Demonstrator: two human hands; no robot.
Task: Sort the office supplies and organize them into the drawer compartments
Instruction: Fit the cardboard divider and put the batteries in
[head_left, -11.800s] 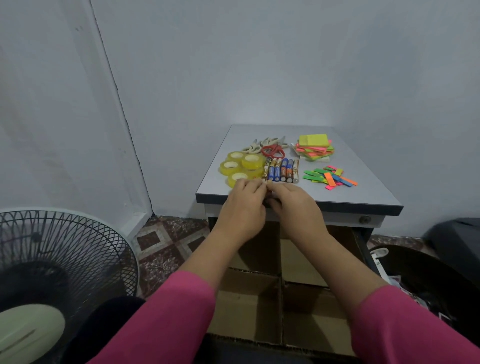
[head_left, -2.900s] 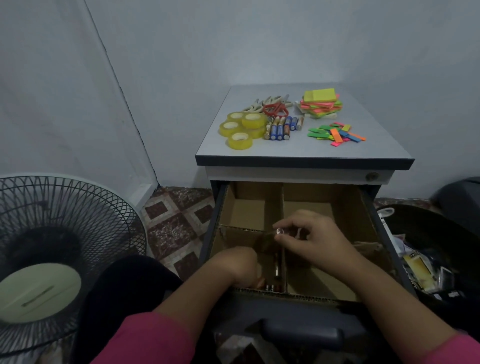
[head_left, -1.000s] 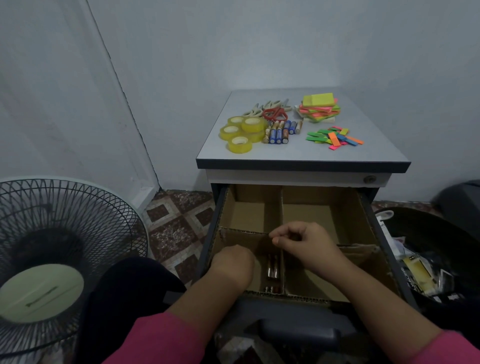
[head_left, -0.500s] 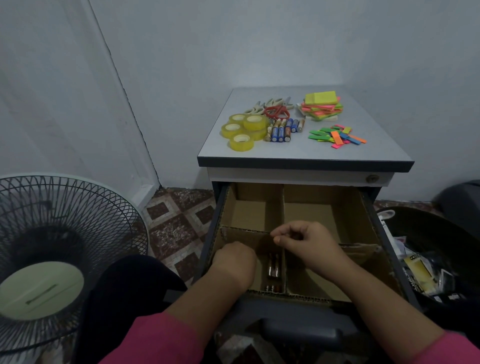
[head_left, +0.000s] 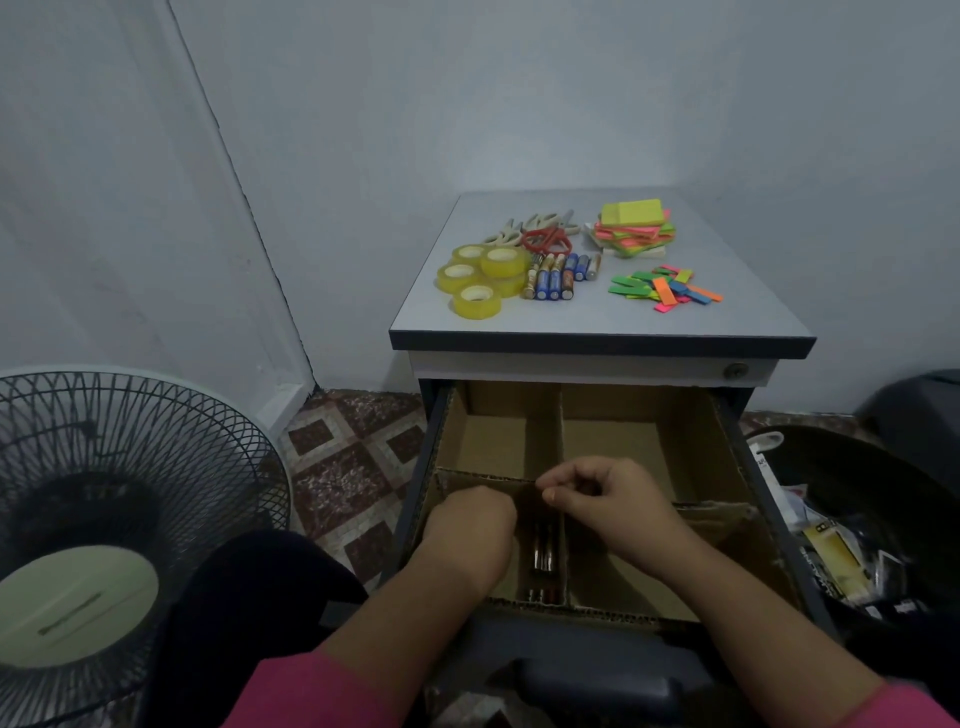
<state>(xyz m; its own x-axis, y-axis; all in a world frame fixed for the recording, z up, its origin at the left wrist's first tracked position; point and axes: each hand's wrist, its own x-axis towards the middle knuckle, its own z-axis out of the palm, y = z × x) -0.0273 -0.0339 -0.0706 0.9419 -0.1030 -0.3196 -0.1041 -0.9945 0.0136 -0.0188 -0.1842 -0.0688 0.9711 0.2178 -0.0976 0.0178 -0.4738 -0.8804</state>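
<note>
Cardboard dividers split the drawer; I've batteries in its near-left compartment. Right hand curled, grip unclear; left hand hidden. More batteries wait mid-counter.

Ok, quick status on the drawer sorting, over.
Left hand in near-left compartment, grip hidden. Right hand curled, apparently empty. Some batteries in drawer; rest on tabletop. Nothing blocking.
</note>
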